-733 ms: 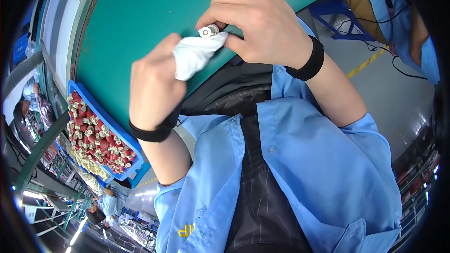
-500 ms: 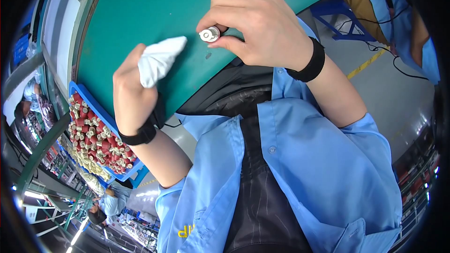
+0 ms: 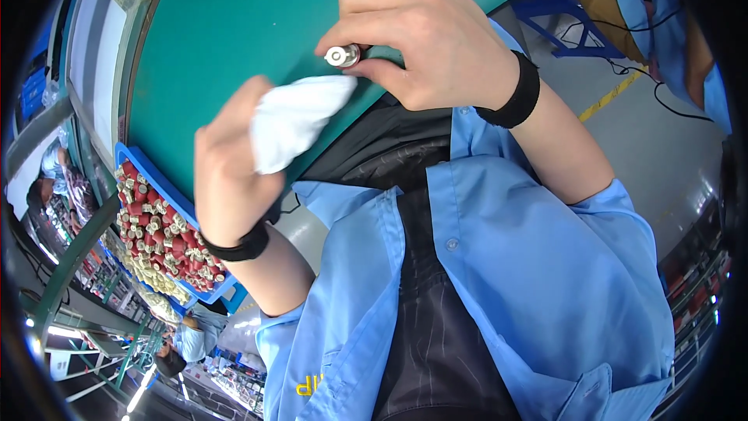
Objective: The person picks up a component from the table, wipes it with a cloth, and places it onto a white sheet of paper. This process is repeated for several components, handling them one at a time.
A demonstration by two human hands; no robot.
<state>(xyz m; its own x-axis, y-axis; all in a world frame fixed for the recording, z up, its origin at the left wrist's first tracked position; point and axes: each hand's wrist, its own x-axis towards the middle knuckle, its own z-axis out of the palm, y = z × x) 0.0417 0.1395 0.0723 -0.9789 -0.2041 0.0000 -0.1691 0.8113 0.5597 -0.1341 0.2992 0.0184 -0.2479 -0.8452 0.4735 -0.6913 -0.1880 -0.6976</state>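
A small round silver metal part (image 3: 342,56) is pinched between the thumb and forefinger of my right hand (image 3: 425,39), its end face turned toward me. Just left of it, my left hand (image 3: 234,156) grips a white cloth (image 3: 300,121), slightly blurred by motion. The cloth's tip lies close below the metal part; I cannot tell if they touch. Both hands are over the green tabletop (image 3: 226,31), near its front edge, and each wrist wears a black band.
A blue bin (image 3: 160,179) full of red and silver parts (image 3: 164,226) stands at the left, below the table edge. Pale parts (image 3: 148,269) lie beyond it. At the right are a blue plastic stool (image 3: 565,23), a black cable and another person's arm (image 3: 695,62).
My left hand has moved right with the cloth, bringing its tip closer to the metal part. My right hand has shifted slightly left, still pinching the part.
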